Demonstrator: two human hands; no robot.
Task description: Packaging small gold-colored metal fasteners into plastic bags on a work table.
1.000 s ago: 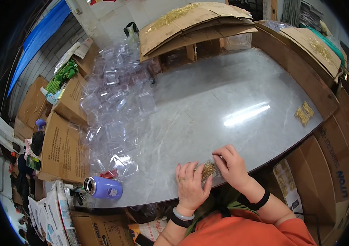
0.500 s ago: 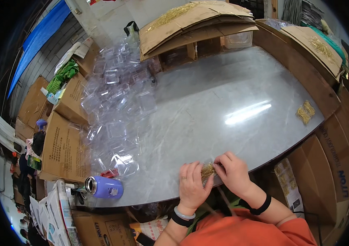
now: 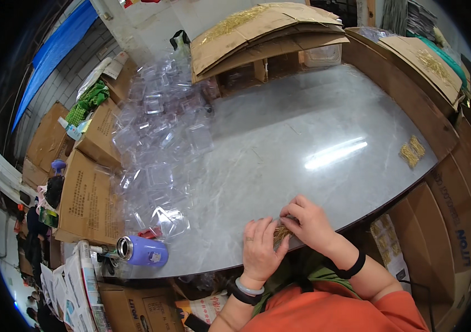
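At the near edge of the grey table, a small bundle of thin gold strands sits between my two hands. My left hand is curled against its left side, fingers together and thumb toward the strands. From the other side my right hand reaches over its upper end, with thumb and fingers pinched together there. My fingers cover part of the bundle, so the exact grip of the right fingertips is hard to see. More gold bundles lie side by side near the table's right edge.
Clear plastic boxes are heaped across the table's left side. An uncapped purple bottle stands at the near left corner. Stacked cardboard sheets cover compartments at the back. Cardboard boxes line the left, and a cardboard wall borders the right.
My right hand has moved slightly up and left, its fingers now bent over the bundle's upper end. My left hand stays almost in place, still against the strands.
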